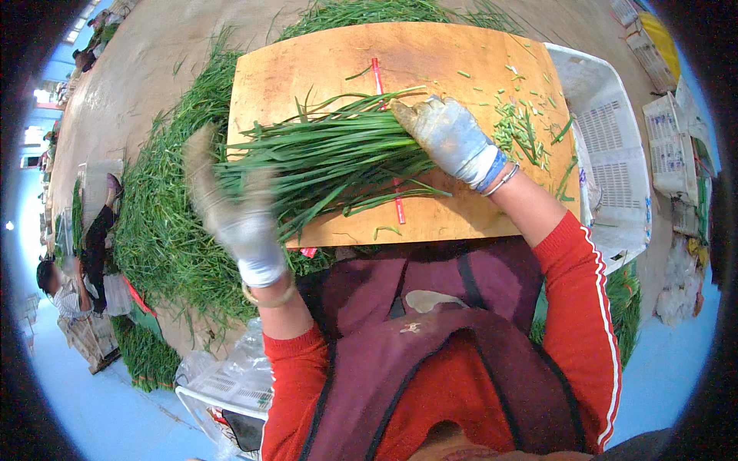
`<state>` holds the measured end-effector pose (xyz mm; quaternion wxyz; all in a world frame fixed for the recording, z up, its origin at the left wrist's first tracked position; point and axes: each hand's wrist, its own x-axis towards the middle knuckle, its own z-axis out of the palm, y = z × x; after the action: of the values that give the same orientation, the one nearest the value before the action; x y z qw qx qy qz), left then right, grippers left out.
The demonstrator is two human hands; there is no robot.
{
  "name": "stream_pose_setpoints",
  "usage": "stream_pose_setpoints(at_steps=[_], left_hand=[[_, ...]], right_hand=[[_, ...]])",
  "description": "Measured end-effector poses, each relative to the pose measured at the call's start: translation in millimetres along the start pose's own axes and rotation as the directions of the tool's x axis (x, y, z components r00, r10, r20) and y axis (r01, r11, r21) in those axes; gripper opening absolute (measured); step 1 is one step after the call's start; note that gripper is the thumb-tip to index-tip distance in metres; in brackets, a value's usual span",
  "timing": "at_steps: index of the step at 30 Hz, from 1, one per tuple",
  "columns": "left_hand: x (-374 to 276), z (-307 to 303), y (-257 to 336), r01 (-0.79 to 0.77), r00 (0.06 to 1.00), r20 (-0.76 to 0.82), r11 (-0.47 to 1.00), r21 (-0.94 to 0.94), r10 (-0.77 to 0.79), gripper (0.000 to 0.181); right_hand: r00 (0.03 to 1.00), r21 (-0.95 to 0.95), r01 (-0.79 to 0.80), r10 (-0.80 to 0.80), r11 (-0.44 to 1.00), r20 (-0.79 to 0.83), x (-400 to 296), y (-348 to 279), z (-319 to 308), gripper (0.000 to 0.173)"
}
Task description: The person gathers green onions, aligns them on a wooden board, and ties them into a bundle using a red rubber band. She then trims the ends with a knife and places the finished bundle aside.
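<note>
A bunch of long green chives (346, 144) lies across a wooden board (461, 219) before me. My right hand (452, 135), in a pale, stained glove, grips the bunch at its right end. Blurred by motion, my left hand (230, 201) is at the leaf tips on the left, its gloved thumb and fingers spread wide. Under the bunch a red printed strip (399, 201) runs across the board, its middle hidden by the leaves. Short cut stem pieces (516, 129) are scattered on the board's right side.
A large heap of loose chives (167, 230) lies left of the board, with more behind it. A white plastic crate (611, 132) stands at the right, another crate (230, 386) at lower left. A person (72, 288) sits farther left near bundled chives (144, 351).
</note>
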<state>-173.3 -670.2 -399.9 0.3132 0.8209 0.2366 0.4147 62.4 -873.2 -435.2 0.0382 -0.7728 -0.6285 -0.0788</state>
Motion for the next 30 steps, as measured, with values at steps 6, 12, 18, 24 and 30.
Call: stream_pose_setpoints(at_steps=[6,12,18,24,30], left_hand=[[4,110,42,-0.509,0.611,0.779,0.825,0.246,0.144,0.130],[-23,119,28,-0.576,0.552,0.831,0.754,0.316,0.073,0.138],[-30,120,33,-0.603,0.564,0.824,0.708,0.368,0.051,0.133],[-17,120,27,-0.515,0.569,0.817,0.814,0.270,0.089,0.136],[-25,112,33,-0.568,0.532,0.845,0.762,0.311,0.052,0.137]], right_hand=[[0.976,0.107,-0.139,0.118,0.985,0.181,-15,0,-11,0.058],[0.924,0.844,-0.372,0.247,0.387,0.293,-63,64,-54,0.077],[0.929,0.576,-0.308,0.370,0.757,0.010,-93,11,-52,0.097],[0.798,0.418,-0.441,0.560,0.794,-0.221,-113,-39,3,0.106],[0.580,0.700,-0.463,0.783,0.543,-0.224,-98,-18,40,0.033]])
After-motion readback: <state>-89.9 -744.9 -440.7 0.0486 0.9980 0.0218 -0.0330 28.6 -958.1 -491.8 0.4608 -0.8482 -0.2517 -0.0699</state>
